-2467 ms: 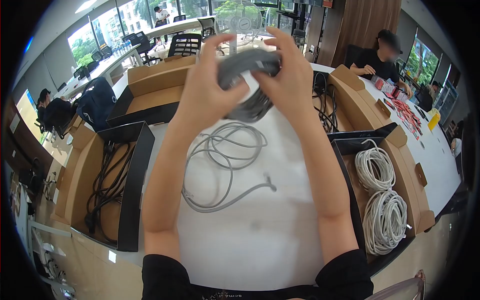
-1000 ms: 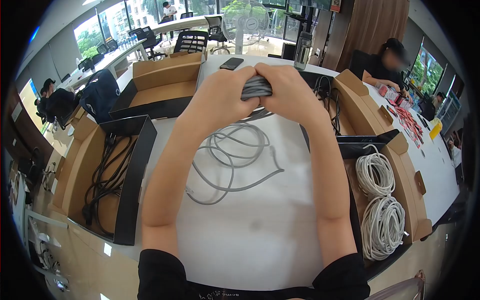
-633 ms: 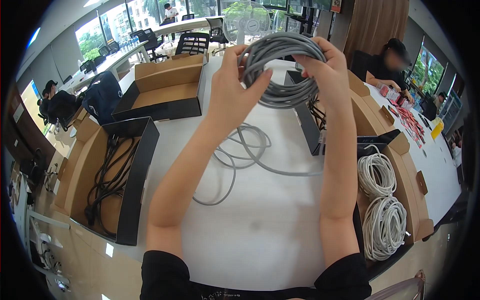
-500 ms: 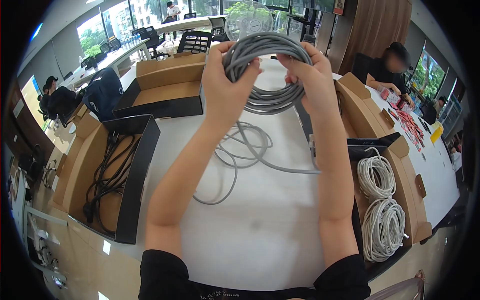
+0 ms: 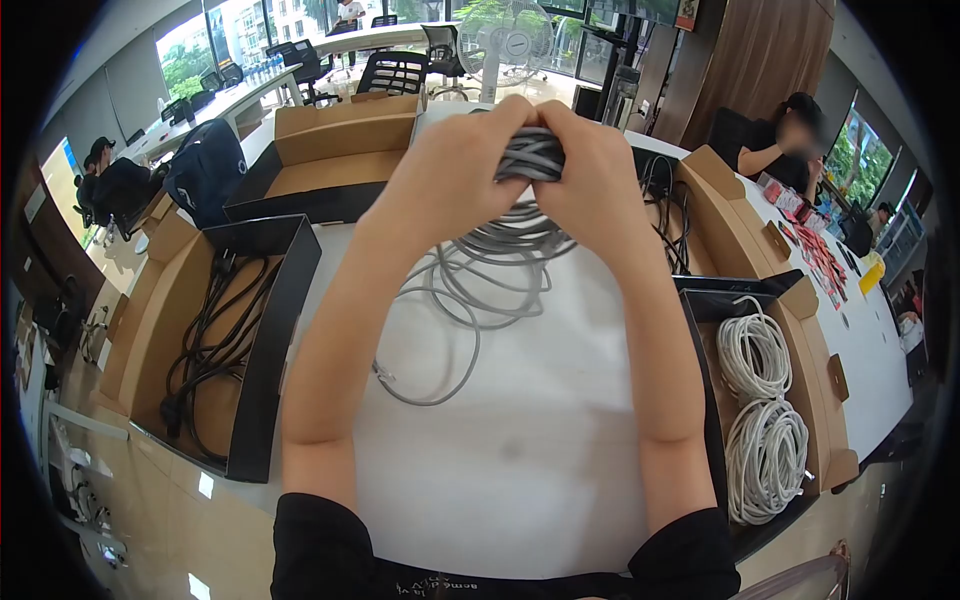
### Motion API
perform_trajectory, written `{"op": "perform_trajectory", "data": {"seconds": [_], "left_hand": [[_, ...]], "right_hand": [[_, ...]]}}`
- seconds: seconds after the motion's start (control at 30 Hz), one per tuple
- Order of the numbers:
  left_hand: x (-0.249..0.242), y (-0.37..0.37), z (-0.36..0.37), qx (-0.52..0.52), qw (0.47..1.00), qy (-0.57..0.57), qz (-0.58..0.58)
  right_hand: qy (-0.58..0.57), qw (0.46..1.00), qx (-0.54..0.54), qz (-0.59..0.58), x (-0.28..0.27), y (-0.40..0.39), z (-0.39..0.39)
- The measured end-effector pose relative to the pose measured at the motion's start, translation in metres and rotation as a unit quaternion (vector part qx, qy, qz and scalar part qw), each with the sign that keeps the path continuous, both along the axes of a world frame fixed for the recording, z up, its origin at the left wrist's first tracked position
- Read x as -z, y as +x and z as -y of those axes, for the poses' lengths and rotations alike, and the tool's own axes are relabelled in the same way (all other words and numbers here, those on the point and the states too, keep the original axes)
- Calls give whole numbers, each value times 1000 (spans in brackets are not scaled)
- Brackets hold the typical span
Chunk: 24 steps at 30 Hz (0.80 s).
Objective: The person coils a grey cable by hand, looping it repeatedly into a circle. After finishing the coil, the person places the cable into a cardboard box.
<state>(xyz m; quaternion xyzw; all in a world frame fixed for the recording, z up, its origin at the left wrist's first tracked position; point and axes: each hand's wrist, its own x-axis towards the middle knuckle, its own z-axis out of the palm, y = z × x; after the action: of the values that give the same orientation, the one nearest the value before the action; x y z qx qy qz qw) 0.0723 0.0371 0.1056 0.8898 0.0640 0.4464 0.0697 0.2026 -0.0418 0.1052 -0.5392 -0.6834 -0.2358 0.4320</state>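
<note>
Both hands grip the top of a coiled grey cable (image 5: 512,240) out in front of me, over the white table (image 5: 500,460). My left hand (image 5: 462,165) wraps around the bundle from the left. From the right, my right hand (image 5: 590,165) closes on it, with the two hands almost touching. The lower loops of the coil hang below the fingers. Looser turns of the same grey cable spread under it, and one end with a small clear plug (image 5: 382,373) lies near my left forearm.
At left, an open box (image 5: 262,350) holds black power cords (image 5: 215,350). Another open box (image 5: 345,185) stands at the back left. On the right, one box (image 5: 715,215) contains black cords, and a nearer one holds two white cable coils (image 5: 765,460). A person sits beyond, at the right.
My hands have come together on the coil and lowered slightly, squeezing its upper strands into a tight bundle. The loose cable's plug end now shows beside my left forearm.
</note>
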Motion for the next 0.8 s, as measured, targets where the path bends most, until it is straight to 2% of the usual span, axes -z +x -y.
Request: {"op": "perform_trajectory", "data": {"seconds": [0.03, 0.13, 0.23, 0.27, 0.37, 0.4, 0.53, 0.6, 0.7, 0.8], "left_hand": [[3, 5, 1, -3, 1000, 4, 25], [11, 18, 6, -32, 996, 23, 84], [13, 26, 20, -38, 985, -59, 156], [13, 32, 16, -31, 975, 25, 219], [14, 33, 18, 34, 974, -67, 212], [14, 36, 16, 68, 966, -68, 239], [12, 38, 16, 161, 904, -245, 312], [6, 29, 8, 163, 892, -307, 290], [2, 11, -9, 149, 894, -332, 261], [7, 8, -29, 138, 903, -286, 289]], "right_hand": [[-27, 1000, 3, 0, -3, 5, 1], [16, 1000, 2, 24, -9, 12, 7], [63, 998, 8, -15, -12, 16, 9], [26, 996, 32, -75, -15, 17, 14], [92, 974, -39, -205, -16, 31, 8], [88, 960, -57, -260, -19, 28, 11], [35, 911, -157, -381, -21, 19, 12], [10, 887, -201, -416, -18, 13, 8], [-2, 906, -180, -382, -8, -1, -2], [33, 959, -126, -253, -3, -13, -6]]}}
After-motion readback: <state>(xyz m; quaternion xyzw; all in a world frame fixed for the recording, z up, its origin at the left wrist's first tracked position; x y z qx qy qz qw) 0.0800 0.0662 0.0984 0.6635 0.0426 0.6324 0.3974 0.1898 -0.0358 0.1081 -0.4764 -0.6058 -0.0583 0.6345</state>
